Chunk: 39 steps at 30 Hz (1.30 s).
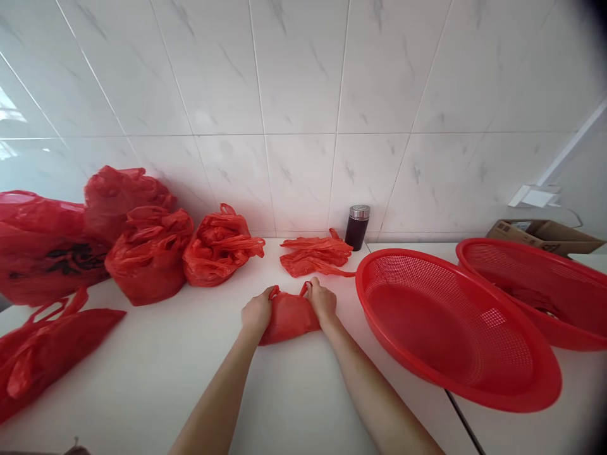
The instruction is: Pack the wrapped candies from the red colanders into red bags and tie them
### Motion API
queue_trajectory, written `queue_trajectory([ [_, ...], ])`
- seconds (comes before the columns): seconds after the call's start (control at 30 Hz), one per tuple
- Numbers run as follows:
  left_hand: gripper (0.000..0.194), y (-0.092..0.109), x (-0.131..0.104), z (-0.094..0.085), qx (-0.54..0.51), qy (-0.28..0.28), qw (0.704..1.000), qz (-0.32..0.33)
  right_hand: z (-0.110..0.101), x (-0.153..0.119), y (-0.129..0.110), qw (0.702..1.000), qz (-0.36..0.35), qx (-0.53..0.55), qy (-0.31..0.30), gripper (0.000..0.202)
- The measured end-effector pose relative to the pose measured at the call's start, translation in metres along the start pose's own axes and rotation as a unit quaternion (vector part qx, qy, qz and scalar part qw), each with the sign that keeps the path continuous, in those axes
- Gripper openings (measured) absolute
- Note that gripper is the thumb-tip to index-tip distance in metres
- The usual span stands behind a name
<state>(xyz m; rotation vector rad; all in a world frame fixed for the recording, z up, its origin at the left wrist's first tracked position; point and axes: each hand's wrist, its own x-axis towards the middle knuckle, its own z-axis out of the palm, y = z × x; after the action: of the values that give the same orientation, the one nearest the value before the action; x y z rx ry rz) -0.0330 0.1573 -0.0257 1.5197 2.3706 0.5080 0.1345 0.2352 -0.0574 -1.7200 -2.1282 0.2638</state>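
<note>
A small red plastic bag (291,317) is on the white table in front of me, its lower part bulging slightly. My left hand (257,311) is closed round its left handle. The right handle is pinched in the fingers of my right hand (323,299). What the bag contains is hidden by the red plastic. Just behind it lies a crumpled heap of flat red plastic bags (315,254), close to the wall.
Several filled red bags (147,259) stand at the left. A dark flask (357,229) is against the tiled wall. On the right sit a red perforated basket (427,373) and a second red basket (588,338). A cardboard box (545,235) is behind them. The tabletop (156,373) has a seam.
</note>
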Motion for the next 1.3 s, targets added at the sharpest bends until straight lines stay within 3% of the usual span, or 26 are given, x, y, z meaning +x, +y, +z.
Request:
queue_trajectory([
  [0.53,0.05,0.002,0.001,0.004,0.02,-0.006,1.0,-0.016,0.007,0.002,0.001,0.999,-0.002,-0.035,-0.002,0.035],
  [0.83,0.035,-0.014,-0.001,0.012,-0.109,0.059,0.99,-0.073,0.003,0.001,0.002,1.0,0.026,-0.005,-0.004,0.035],
  [1.03,0.032,-0.028,-0.005,0.013,-0.304,0.133,0.931,-0.153,0.003,0.001,0.001,0.998,0.05,0.023,0.011,0.031],
  [1.17,0.035,-0.03,-0.005,0.011,-0.415,0.14,0.877,-0.198,0.005,0.001,0.002,0.996,0.068,0.056,0.029,0.031],
  [1.3,0.031,-0.029,-0.015,0.002,-0.484,0.125,0.846,-0.188,0.005,0.0,0.004,0.99,0.069,0.11,0.052,0.031],
])
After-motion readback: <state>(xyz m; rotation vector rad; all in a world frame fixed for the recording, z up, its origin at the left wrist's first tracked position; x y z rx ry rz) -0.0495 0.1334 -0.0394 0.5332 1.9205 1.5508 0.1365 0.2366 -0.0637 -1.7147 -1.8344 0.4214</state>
